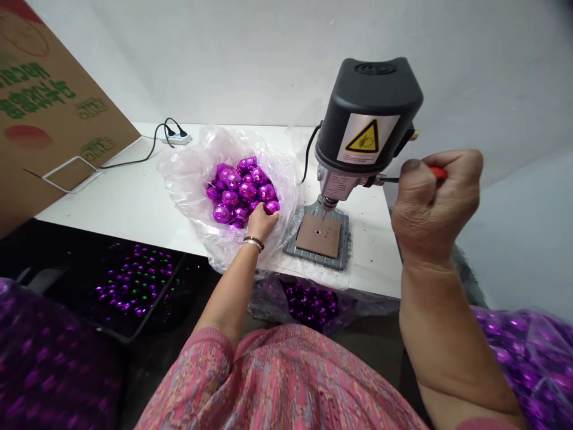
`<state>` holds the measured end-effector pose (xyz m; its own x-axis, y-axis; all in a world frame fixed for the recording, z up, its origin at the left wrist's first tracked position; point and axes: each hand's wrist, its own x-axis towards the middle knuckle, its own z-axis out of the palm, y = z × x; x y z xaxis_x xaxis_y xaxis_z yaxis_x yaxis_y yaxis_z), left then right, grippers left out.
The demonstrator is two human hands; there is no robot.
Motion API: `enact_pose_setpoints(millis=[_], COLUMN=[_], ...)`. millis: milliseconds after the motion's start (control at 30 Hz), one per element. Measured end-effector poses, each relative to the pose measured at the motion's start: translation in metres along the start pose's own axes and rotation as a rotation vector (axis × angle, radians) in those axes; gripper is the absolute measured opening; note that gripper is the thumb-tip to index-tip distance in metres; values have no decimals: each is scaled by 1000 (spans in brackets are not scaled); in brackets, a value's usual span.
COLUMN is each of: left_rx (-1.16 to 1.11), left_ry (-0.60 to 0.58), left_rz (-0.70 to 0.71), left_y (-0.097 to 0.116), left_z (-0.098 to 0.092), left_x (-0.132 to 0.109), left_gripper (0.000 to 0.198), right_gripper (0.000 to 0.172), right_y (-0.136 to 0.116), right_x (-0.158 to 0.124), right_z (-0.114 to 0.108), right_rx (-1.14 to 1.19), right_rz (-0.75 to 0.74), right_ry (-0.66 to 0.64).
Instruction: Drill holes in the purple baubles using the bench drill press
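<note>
Right grip [432,200] clenched shut round the red handle of a screwdriver [436,174], the thin dark shaft lying almost level and pointing left, its tip at the side of the black bench drill head [367,113], contact impossible to confirm from this view. Left grip [262,220] lower and well left of the right, curved over the near edge of a heap of shiny magenta baubles [239,191], no telling whether one bauble is held or the hand only rests there. The heap directly under and beyond the left grip, far from the right, so the left arm much the nearer, nested in a clear plastic bag [188,173] on the white counter [111,203]. Just right of the left grip, the drill's grey base plate [290,251] with a brown pad [319,235] under the chuck. Beyond the bag, a power strip [179,139]; below the counter edge near the left grip, a black tray of baubles [134,286] and a bag of darker baubles [308,304]
</note>
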<state>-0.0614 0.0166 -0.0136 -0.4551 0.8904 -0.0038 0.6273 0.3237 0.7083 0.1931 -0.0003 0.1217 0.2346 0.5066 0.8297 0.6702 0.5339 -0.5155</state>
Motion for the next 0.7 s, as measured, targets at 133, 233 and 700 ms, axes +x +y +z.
enact_pose_setpoints(millis=[133, 233, 700], left_rx=[-548, -863, -832], left_ry=[-9, -368, -492], left_rz=[36, -13, -50], left_y=[6, 14, 19], left_z=[-26, -38, 24], left_x=[-27, -52, -82], left_gripper=[53, 57, 70], right_gripper=[22, 22, 24], right_y=[0, -2, 1], right_x=[0, 0, -1], right_z=[1, 0, -1], right_rx=[-4, -11, 27], right_rz=[-18, -16, 6], right_ry=[-12, -9, -88])
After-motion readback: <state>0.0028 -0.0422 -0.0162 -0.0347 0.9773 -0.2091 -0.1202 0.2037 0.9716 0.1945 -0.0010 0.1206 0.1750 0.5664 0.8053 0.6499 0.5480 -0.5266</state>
